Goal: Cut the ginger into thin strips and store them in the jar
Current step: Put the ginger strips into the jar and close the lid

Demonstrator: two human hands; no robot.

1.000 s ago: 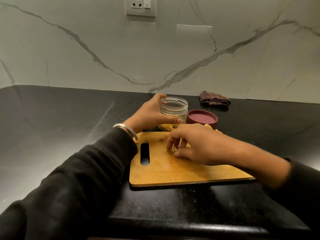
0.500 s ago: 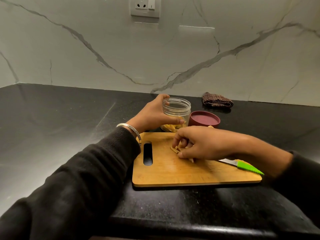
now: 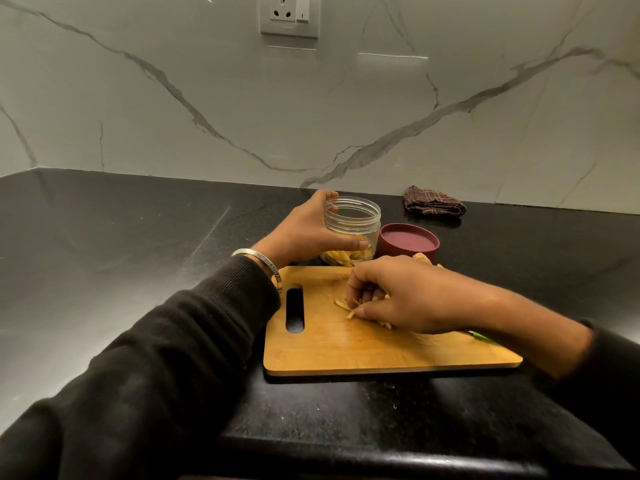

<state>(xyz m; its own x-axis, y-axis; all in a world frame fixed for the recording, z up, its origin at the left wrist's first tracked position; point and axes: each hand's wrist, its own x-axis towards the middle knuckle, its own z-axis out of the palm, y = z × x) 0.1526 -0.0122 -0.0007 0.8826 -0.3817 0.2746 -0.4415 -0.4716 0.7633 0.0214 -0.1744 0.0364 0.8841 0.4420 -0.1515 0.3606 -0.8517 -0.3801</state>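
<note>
Right hand (image 3: 405, 294) lower, seemingly pinching strips (image 3: 346, 306)

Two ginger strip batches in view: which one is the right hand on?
The loose ginger strips on the cutting board, under the right hand. The other batch sits inside the clear jar, gripped by the left hand.

Black stone counter (image 3: 104, 258) meets a grey-veined white marble wall (image 3: 485, 81) with socket (image 3: 290, 15).

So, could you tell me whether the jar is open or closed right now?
Open: the jar has a bare rim, and its maroon lid sits beside it on the counter.
</note>
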